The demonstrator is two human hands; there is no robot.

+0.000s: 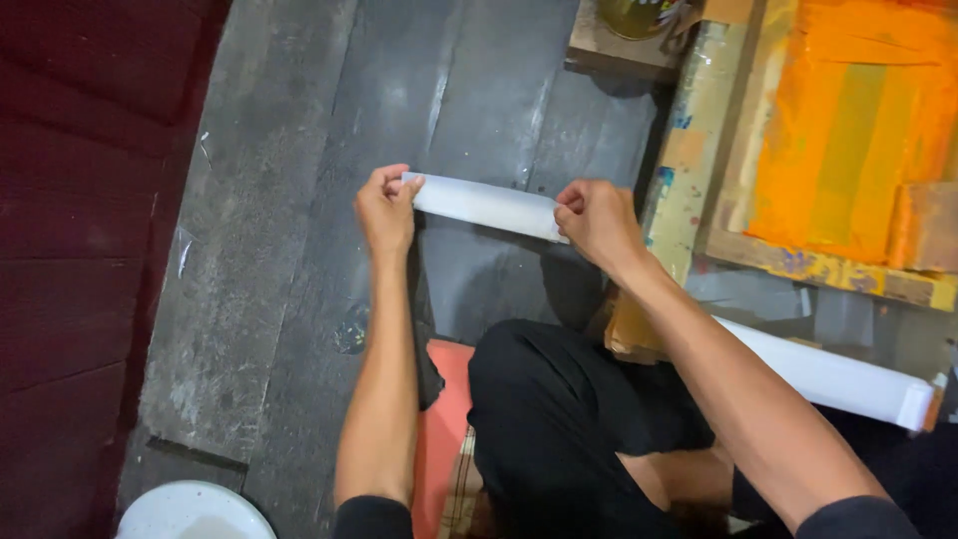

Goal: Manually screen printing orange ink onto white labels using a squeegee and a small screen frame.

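Floor (299,200): dark, worn boards, scuffed grey, with a dark red surface along the left edge.

Printing frame (848,150): wooden, at upper right, its screen coated in orange ink; tape on its near rail is stained with paint.

Person: seated on the floor in black trousers, over an orange mat (444,439).

Long roll (838,379): white, lying at right beyond the right forearm, untouched.

White dish (190,511): partly in view at the bottom left corner.

Short roll (487,205): white paper, held level above the floor between both hands. It appears already wound into a tube; whether it is fastened cannot be told, and judging by the grip, the ends are being tightened or evened.

Left hand (387,212): closed, pinching the left end.

Right hand (597,220): closed around the right end, thumb on top.
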